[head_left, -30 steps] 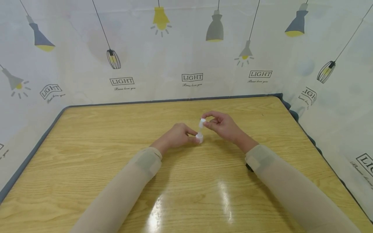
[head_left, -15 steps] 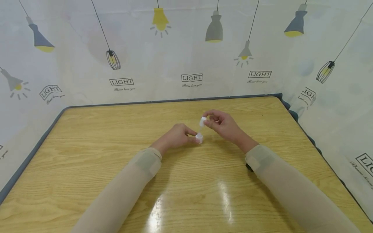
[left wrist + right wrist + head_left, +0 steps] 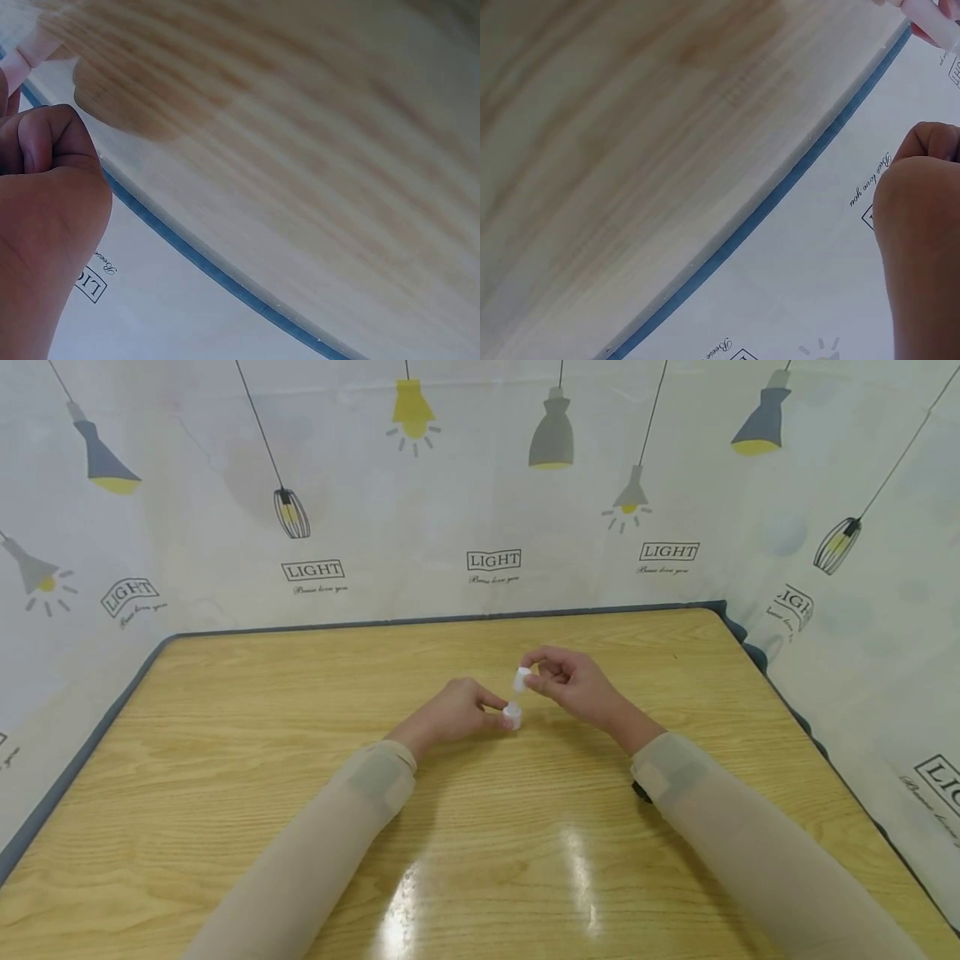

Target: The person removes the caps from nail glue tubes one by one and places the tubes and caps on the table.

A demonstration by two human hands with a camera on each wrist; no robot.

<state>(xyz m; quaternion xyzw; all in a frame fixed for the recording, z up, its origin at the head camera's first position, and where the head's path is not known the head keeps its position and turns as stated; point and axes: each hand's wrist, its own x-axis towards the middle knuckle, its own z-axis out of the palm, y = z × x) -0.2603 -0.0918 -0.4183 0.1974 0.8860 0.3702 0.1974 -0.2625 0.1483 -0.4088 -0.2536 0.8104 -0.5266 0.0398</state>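
Observation:
Near the middle of the table in the head view, my left hand [image 3: 463,710] holds a small white bottle [image 3: 512,718] between thumb and fingers. The bottle stands upright, low at the table. Just above it and slightly right, my right hand [image 3: 567,675] pinches a white cap [image 3: 521,679] between thumb and forefinger. A pale, blurred stem shows faintly under the cap, above the bottle's mouth; its lower end cannot be made out. In the left wrist view my left hand [image 3: 49,150] has its other fingers curled. The right wrist view shows the back of my right hand [image 3: 922,187].
The wood-grain table [image 3: 300,693] has a blue-grey edge [image 3: 375,623] along its far side. Behind it hangs a pale wall cloth [image 3: 420,510] printed with lamps and lettering. Glare patches lie on the table's near part.
The cap in my right hand rises slightly between the earlier frames, then comes down a little toward the bottle. My left hand and the bottle stay almost in place.

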